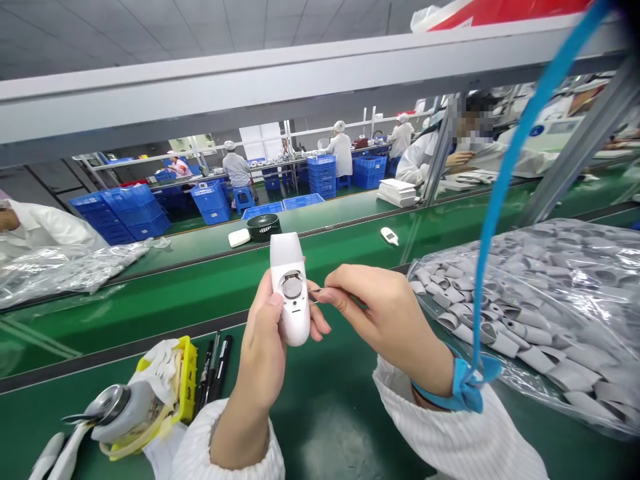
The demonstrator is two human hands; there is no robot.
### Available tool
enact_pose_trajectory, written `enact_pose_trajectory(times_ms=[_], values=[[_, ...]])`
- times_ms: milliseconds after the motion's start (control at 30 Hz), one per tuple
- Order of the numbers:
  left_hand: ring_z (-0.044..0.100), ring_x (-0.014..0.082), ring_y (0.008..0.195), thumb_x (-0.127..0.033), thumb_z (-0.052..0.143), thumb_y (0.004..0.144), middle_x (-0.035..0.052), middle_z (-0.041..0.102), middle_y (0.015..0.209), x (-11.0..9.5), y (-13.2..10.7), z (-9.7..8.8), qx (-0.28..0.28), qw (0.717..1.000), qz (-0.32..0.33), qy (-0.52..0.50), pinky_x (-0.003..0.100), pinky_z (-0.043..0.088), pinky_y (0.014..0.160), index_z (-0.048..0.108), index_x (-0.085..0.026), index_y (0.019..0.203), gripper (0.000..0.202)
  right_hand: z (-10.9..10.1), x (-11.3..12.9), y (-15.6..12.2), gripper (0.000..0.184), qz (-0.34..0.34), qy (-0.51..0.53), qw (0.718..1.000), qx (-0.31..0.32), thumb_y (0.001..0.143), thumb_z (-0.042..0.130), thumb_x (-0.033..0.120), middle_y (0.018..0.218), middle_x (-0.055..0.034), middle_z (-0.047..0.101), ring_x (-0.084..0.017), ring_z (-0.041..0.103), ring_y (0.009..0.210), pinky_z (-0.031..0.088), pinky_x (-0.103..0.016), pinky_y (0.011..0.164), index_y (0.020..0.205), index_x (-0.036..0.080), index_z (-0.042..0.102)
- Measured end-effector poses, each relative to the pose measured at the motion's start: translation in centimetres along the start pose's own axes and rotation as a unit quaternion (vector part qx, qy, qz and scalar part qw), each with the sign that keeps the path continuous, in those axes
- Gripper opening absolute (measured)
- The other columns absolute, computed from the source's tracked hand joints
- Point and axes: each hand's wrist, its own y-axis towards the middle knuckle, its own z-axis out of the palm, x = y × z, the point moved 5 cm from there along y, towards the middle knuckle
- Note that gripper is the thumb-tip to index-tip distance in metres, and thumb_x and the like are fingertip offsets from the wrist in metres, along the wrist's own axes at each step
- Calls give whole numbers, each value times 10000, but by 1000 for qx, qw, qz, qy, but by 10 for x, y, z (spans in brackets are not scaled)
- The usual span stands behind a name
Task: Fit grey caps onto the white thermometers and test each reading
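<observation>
My left hand (pixel 265 333) is wrapped round a white handheld thermometer (pixel 296 327), held upright with its back towards me. Its round battery compartment is uncovered, and a silver coin cell (pixel 292 287) sits inside. Just to the right, my right hand (pixel 380 310) pinches a thin dark metal piece (pixel 315 291) between thumb and forefinger. That piece points at the thermometer's right side, close to my left fingertips; most of it is hidden in the grip. A blue wrist strap (pixel 457 387) is tied on my right wrist, its cord running upward.
At right lies a clear bag of grey-white plastic shells (pixel 530 320). A yellow basket (pixel 188 380) with a bottle (pixel 130 407) stands lower left, beside black pens (pixel 220 367). Across the green belt (pixel 350 248) are another white device (pixel 389 236), a black fan (pixel 263 227) and co-workers.
</observation>
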Motion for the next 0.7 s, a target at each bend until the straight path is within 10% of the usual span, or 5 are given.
enact_pose_trajectory(times_ms=[267,433,700], values=[[570,107,545,-450,458,1056,-31,621,634,-3,-5,1,-23,984,52,167,217,466,555,584,-203,953,296,3,8,-4,376,-25,-162,986,-42,1044,518,292,581,1,583,-125,505,530,293,-280,538,689,189,587],[528,56,422,-447,465,1047,-31,623,703,2,0,-1,4,996,-31,88,172,398,406,542,-190,879,316,13,-3,0,335,9,13,1000,24,1041,535,282,604,32,603,-92,501,516,338,-231,535,721,197,583],[519,81,354,-392,512,991,-19,652,673,10,6,-2,52,990,-127,-17,155,371,340,383,-165,1497,569,10,3,2,197,-139,9,990,-28,1021,516,167,662,20,666,-124,579,586,426,-254,573,1072,212,701]])
